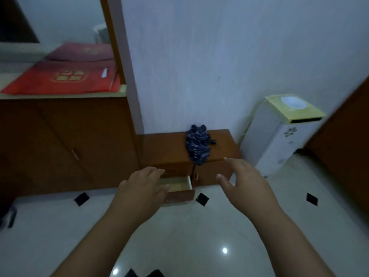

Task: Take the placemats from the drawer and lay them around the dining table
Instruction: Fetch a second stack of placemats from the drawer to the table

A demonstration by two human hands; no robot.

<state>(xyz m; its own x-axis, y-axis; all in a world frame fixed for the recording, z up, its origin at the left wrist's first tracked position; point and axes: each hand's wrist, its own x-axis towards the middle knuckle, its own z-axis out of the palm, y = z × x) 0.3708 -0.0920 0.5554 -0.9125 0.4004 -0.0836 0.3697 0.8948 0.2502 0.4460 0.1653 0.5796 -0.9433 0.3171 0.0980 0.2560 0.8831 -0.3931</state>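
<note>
Over one open drawer, two empty hands hover.

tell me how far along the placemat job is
Done: the drawer of the low cabinet is pulled open. In hand: nothing; left hand reaches over it, right hand hovers open. Left: no placemats visible yet, so taking them out and laying them all remains.

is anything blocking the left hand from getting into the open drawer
Nothing visible does. The left hand hovers open right over the pulled-out drawer. The dark cloth lies higher up on the cabinet top, clear of the opening. No placemats are visible inside.
</note>
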